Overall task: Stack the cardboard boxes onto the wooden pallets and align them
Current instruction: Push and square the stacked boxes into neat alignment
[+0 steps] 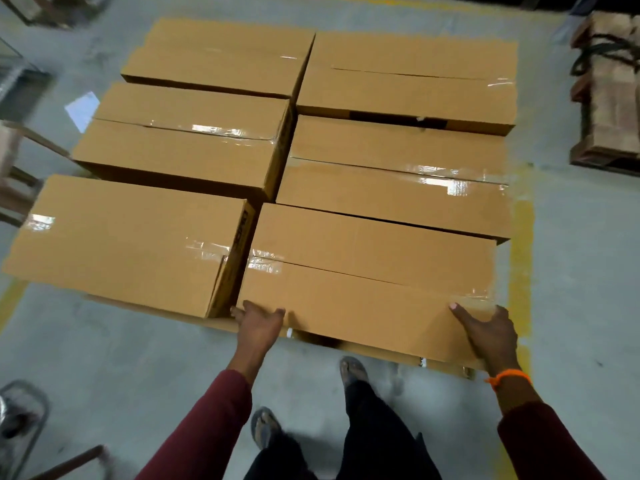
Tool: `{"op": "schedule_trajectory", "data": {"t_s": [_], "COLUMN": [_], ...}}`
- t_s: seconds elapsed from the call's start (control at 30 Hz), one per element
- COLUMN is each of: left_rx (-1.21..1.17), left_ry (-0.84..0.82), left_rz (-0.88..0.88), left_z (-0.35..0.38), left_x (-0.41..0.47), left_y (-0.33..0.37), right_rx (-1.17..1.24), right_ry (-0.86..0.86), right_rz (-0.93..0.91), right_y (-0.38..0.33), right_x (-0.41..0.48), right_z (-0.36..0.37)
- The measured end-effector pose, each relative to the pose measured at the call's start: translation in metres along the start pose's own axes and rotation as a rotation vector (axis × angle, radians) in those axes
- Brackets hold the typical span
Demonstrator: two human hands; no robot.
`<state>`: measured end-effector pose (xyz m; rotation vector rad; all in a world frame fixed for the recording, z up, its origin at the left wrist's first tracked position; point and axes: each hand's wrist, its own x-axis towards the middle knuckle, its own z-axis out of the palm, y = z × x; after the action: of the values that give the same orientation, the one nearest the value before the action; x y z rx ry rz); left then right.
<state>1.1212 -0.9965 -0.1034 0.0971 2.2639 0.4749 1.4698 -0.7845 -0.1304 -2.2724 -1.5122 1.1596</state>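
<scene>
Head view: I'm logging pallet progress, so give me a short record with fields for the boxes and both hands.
top layer: six cardboard boxes, two columns of three
box being handled: near right box
left hand: holds its near left corner
right hand: holds its near right corner
gap: open between it and the near left box
floor: yellow floor line on the right

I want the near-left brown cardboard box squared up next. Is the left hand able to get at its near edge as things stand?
Probably yes. The left hand holds the near-right brown cardboard box at its corner, right beside the near-left brown cardboard box, whose near edge is unblocked.
</scene>
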Motion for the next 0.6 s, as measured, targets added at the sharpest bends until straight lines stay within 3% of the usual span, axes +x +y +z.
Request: {"op": "schedule_trajectory", "data": {"t_s": [0.13, 0.27, 0.33, 0.43, 0.6], "left_rx": [0.154, 0.165, 0.211, 0.245, 0.268], "left_ry": [0.028, 0.005, -0.013, -0.049, -0.087], "left_rz": [0.117, 0.26, 0.321, 0.339, 0.328], "left_z": [0.02, 0.042, 0.055, 0.072, 0.086], "left_x": [-0.005, 0.007, 0.016, 0.03, 0.046], "left_y": [0.021, 0.07, 0.093, 0.115, 0.133], "right_rx": [0.035, 0.17, 0.218, 0.266, 0.324], "right_ry": [-0.011, 0.018, -0.042, -0.154, -0.219], "right_rz": [-0.043, -0.099, -0.111, -0.193, -0.302], "right_y": [-0.023, -0.059, -0.069, -0.057, -0.062], "right_x": [0.033, 0.103, 0.137, 0.175, 0.161], "right_z": [-0.008, -0.015, -0.018, -0.016, -0.014]}}
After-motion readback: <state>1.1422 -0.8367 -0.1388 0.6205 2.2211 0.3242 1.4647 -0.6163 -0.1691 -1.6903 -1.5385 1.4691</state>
